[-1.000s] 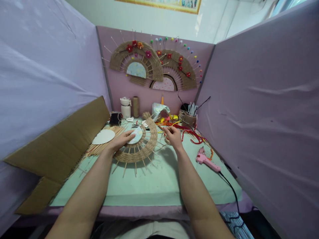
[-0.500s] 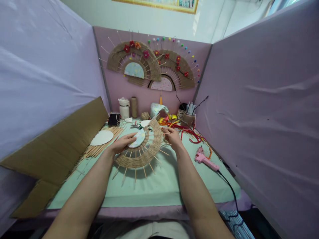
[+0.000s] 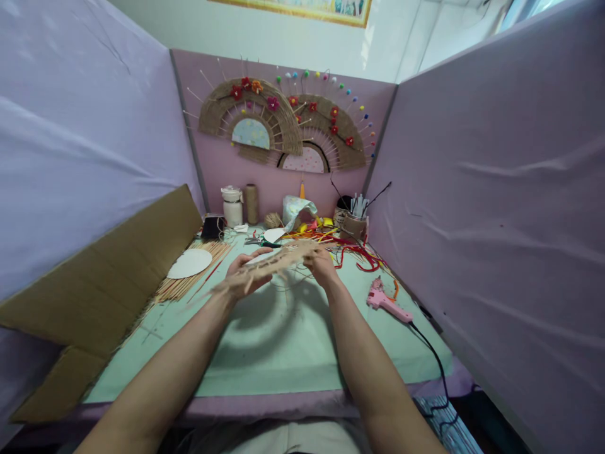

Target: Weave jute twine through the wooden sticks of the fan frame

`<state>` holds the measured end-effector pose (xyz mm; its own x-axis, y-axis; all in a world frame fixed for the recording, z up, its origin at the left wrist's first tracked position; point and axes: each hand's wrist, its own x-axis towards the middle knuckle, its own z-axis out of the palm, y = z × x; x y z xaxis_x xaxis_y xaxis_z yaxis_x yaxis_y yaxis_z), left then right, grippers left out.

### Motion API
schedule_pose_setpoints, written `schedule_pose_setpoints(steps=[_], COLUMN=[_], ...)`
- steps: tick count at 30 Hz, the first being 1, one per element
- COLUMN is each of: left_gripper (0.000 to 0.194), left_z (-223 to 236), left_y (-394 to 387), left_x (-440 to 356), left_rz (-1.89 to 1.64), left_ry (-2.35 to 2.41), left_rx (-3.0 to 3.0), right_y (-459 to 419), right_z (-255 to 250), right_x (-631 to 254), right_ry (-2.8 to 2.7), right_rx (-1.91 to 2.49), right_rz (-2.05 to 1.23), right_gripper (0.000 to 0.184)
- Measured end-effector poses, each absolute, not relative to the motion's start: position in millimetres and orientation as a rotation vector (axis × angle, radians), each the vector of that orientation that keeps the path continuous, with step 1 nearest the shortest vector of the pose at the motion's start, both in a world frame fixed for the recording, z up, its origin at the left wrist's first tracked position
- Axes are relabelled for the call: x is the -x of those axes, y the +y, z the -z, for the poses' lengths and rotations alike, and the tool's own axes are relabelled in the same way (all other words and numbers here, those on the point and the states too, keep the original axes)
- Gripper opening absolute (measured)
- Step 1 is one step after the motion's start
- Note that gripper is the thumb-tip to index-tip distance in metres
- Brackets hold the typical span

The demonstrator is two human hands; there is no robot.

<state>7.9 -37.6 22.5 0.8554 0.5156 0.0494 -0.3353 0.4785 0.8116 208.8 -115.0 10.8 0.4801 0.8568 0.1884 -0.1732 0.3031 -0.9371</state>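
Both hands are holding a half-woven jute fan (image 3: 276,260) up off the green table (image 3: 283,353), nearly edge-on to the camera and blurred, so its weave is showing only as a thin tan band. The left hand (image 3: 243,274) is curling around the fan's near-left rim, fingers closed over it from above, while the right hand (image 3: 320,263) is pinching the far-right end between thumb and fingertips; how tightly either one is gripping is not clear through the blur. The fan is looking light and fairly stiff, since thin wooden sticks are running through the wound twine, yet those sticks are probably snapping easily and the twine is likely slipping if squeezed, so the woven band near the rim seems the safest place to grasp, not the bare stick ends. Both forearms are reaching forward, wrists converging over the middle of the table. A pink glue gun (image 3: 385,302) is lying just right of the right forearm, and a bundle of loose sticks (image 3: 189,280) is resting beside a white paper disc (image 3: 190,263) to the left.
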Motion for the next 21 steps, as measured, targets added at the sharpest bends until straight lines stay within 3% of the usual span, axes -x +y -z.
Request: schedule_pose_setpoints(steps=[10, 16, 21], left_gripper=[0.013, 0.028, 0.037], left_z=[-10, -7, -16], left_y=[-37, -34, -33], left_x=[-17, -22, -23], left_rz=[-0.684, -1.001, -1.117], left_ry=[0.349, 0.702, 0.385], left_rx=[-1.071, -1.394, -1.033], right_y=[-118, -113, -114], right_z=[-12, -5, -8], right_x=[-205, -207, -201], right_ry=[-0.901, -0.859, -0.881], right_rx=[0.998, 0.966, 1.024], right_rz=[-0.818, -0.782, -0.775], right_gripper=[0.036, 0.034, 0.035])
